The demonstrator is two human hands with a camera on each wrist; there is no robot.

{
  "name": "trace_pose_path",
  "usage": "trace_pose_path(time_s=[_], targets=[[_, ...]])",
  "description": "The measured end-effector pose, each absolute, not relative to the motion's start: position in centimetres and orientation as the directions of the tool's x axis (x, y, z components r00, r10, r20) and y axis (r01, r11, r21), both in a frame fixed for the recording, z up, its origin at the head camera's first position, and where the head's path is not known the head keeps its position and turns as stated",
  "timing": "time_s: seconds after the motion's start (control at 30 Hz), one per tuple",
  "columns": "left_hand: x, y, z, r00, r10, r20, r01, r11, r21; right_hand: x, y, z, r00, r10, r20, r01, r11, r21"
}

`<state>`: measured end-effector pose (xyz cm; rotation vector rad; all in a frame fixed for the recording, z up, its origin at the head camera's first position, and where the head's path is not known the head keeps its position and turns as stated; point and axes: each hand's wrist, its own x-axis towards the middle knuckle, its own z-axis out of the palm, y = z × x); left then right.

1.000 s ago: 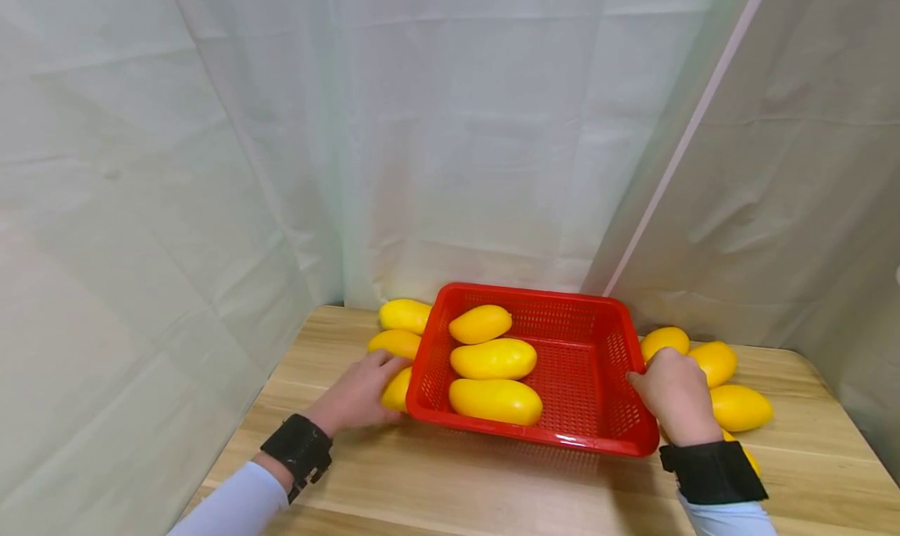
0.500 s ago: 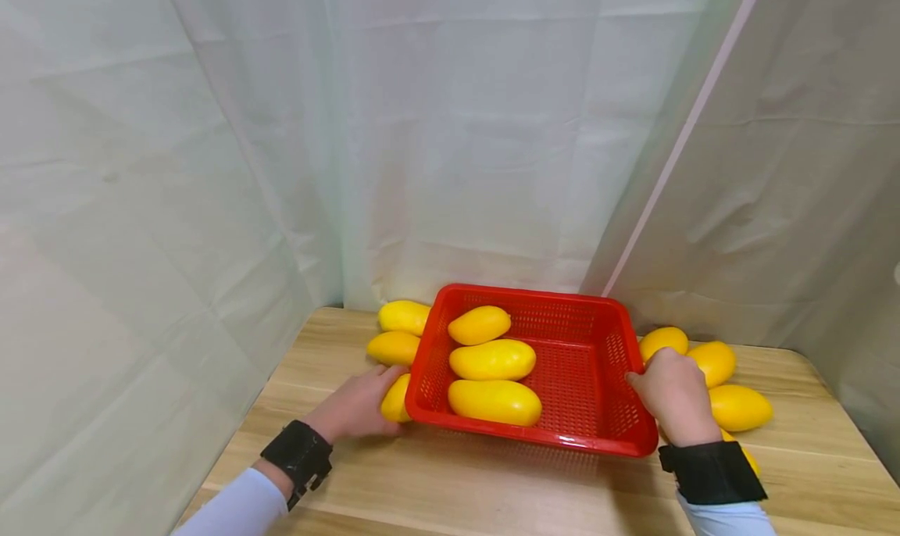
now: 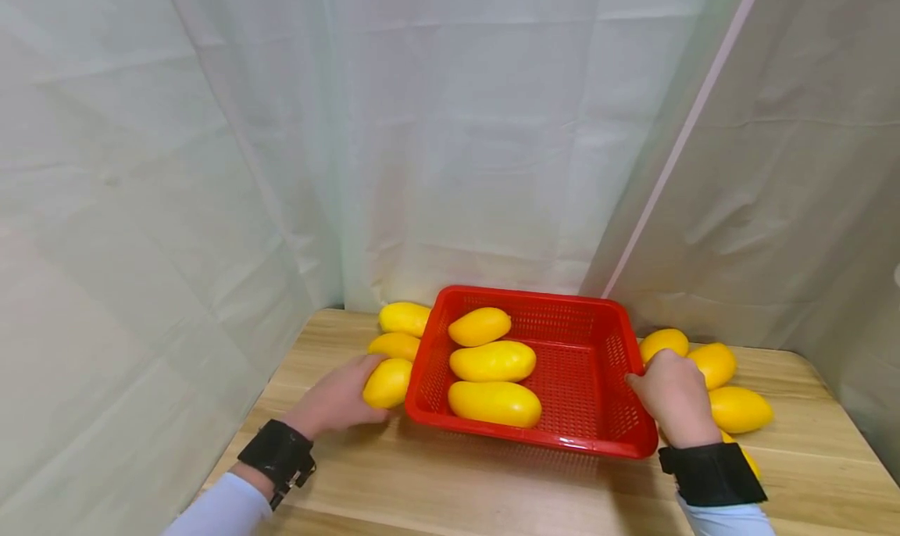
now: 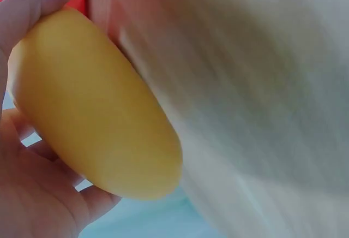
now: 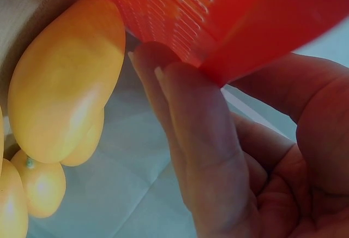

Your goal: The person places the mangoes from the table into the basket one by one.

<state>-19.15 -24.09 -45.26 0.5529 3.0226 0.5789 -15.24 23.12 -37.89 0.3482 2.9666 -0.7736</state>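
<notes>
The left hand (image 3: 337, 399) curls its digits around a yellow fruit (image 3: 387, 384), just beside the left end of the red basket (image 3: 566, 387). The right hand (image 3: 676, 395) pinches the basket's right rim between thumb and fingers. Inside, three fruits (image 3: 492, 362) lie in a row toward the left; loose fruits (image 3: 740, 409) rest on the wooden table (image 3: 450, 493) at both ends.
</notes>
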Motion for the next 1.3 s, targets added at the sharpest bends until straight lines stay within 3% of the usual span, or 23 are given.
trace_pose_path(time_s=[0.37, 0.63, 1.13, 1.3], targets=[[-20.8, -24.6, -41.4, -0.944, 0.234, 0.233, 0.304, 0.892, 0.335, -15.3, 23.2, -37.9, -0.976, 0.193, -0.098, 0.216, 0.851, -0.478], [-21.8, -21.3, -38.5, -0.939, 0.188, 0.287, 0.272, 0.918, 0.288, -15.5, 23.1, -37.9, -0.979, 0.186, -0.079, 0.201, 0.861, -0.467], [-23.4, -9.8, -35.1, -0.839, 0.387, 0.384, 0.511, 0.801, 0.310, -15.3, 23.2, -38.1, -0.976, 0.196, -0.092, 0.216, 0.848, -0.484], [-23.4, -6.6, -35.4, -0.842, 0.415, 0.346, 0.518, 0.800, 0.302, -15.4, 23.2, -38.0, -0.975, 0.201, -0.094, 0.221, 0.848, -0.481]])
